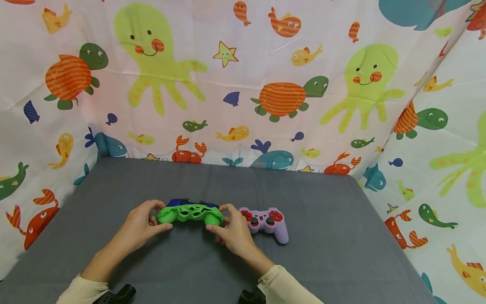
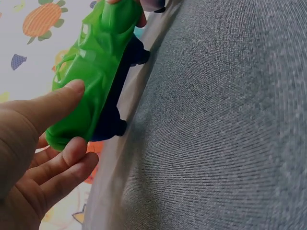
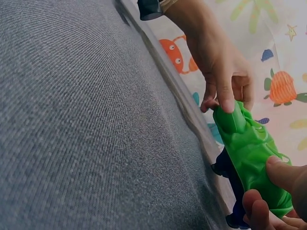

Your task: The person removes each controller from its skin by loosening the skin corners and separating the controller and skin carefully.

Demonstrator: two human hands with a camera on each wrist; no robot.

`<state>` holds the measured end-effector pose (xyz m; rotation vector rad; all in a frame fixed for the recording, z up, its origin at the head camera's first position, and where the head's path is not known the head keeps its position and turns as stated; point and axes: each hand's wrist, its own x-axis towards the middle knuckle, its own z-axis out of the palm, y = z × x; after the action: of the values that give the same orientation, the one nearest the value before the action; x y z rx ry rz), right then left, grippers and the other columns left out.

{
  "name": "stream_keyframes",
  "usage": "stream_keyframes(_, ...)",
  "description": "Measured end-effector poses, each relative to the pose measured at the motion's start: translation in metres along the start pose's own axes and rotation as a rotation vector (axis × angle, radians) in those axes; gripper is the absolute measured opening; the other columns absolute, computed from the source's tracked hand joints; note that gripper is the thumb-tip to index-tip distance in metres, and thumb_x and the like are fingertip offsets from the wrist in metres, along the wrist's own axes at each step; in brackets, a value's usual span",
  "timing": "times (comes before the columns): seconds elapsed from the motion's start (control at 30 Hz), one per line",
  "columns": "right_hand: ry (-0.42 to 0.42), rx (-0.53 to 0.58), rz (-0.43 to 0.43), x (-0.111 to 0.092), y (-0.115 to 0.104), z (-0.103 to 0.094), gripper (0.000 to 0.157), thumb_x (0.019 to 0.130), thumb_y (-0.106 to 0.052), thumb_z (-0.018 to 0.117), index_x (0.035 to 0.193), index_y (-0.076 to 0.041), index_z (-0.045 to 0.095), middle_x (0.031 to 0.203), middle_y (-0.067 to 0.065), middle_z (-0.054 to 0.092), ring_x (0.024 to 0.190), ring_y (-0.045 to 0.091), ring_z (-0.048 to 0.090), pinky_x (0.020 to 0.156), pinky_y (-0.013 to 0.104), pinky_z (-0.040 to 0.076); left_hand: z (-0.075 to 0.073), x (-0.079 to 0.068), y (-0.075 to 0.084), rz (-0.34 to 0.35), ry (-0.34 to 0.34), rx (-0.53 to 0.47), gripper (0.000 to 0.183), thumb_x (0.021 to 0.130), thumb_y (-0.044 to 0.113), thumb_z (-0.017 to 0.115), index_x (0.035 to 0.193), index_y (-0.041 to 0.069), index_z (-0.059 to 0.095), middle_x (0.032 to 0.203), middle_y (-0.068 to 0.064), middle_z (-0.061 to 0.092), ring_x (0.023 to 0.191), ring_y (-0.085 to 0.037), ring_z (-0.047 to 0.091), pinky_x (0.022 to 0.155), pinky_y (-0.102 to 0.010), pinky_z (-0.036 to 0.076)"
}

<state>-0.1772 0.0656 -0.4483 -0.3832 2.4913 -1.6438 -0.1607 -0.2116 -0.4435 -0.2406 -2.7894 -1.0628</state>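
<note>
A bright green, soft-looking controller cover [image 1: 190,212] is partly on a dark blue game controller [image 1: 175,202], held above the grey table. My left hand [image 1: 137,224] grips its left end, thumb on the green side; the left wrist view shows the fingers curled under the cover [image 2: 96,62]. At the other end, my right hand [image 1: 236,231] pinches the cover between thumb and fingers. In the right wrist view, the blue controller [image 3: 233,184] shows along one side of the wrinkled green cover [image 3: 254,153]. Much of the blue body is hidden behind the green.
A lilac game controller [image 1: 281,230] with red button areas lies on the grey cloth-covered table [image 1: 326,211], just right of my right hand. Behind and at both sides hangs a white curtain [image 1: 212,25] printed with sea animals. Dark wrist devices [image 1: 119,293] sit at the sleeves.
</note>
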Motion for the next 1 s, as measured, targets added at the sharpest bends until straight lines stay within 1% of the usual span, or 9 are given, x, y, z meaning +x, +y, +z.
stream_keyframes(0.17,-0.018,0.008,0.01,-0.0014,0.0003,0.0004,0.049,0.086,-0.024,0.082,0.124,-0.011,0.054,0.076,0.021,0.072,0.044,0.012,0.057,0.045,0.027,0.048,0.0013,-0.0019,-0.0016,-0.021,0.018,-0.014,0.035,0.083,0.018,0.085,0.108,0.005,0.063,0.072,-0.002,0.054,0.059,-0.008,0.048,0.055,-0.024,0.039)
stream_keyframes(0.27,-0.019,0.015,-0.001,-0.0011,-0.001,-0.0012,0.049,0.087,-0.023,0.082,0.125,-0.01,0.054,0.077,0.022,0.073,0.044,0.013,0.058,0.045,0.027,0.048,0.0016,-0.001,-0.0027,-0.016,0.02,-0.018,0.032,0.082,0.018,0.085,0.103,0.007,0.062,0.069,-0.001,0.052,0.058,-0.008,0.045,0.055,-0.024,0.037)
stream_keyframes(0.4,-0.018,0.026,-0.015,-0.0005,-0.0021,-0.0033,0.048,0.087,-0.021,0.081,0.126,-0.008,0.054,0.078,0.023,0.072,0.045,0.014,0.057,0.045,0.028,0.048,0.0022,0.0,-0.0036,0.01,0.019,-0.016,0.03,0.081,0.018,0.085,0.098,0.008,0.062,0.072,0.0,0.052,0.058,-0.006,0.044,0.054,-0.024,0.037)
stream_keyframes(0.7,-0.011,0.002,0.004,-0.0033,-0.0008,-0.0019,0.048,0.087,-0.023,0.081,0.124,-0.009,0.055,0.074,0.022,0.072,0.045,0.016,0.057,0.045,0.029,0.047,0.0067,-0.0025,-0.0028,0.022,0.036,-0.02,0.029,0.08,0.014,0.086,0.09,0.009,0.059,0.076,-0.001,0.054,0.053,-0.004,0.043,0.051,-0.023,0.037)
stream_keyframes(0.87,-0.018,-0.006,-0.011,-0.001,-0.0016,-0.003,0.047,0.088,-0.024,0.081,0.125,-0.011,0.055,0.073,0.02,0.071,0.045,0.016,0.058,0.045,0.029,0.048,0.0058,0.0001,-0.0003,0.024,0.06,0.003,0.028,0.079,0.012,0.086,0.091,0.008,0.06,0.079,-0.003,0.056,0.055,-0.005,0.044,0.052,-0.024,0.038)
stream_keyframes(1.0,-0.02,-0.017,-0.016,0.0007,0.0002,-0.0046,0.046,0.089,-0.023,0.08,0.125,-0.012,0.055,0.072,0.018,0.072,0.044,0.015,0.058,0.045,0.03,0.049,0.005,0.0007,0.0012,0.033,0.064,0.019,0.028,0.079,0.012,0.086,0.092,0.008,0.062,0.081,-0.003,0.056,0.057,-0.005,0.046,0.054,-0.024,0.039)
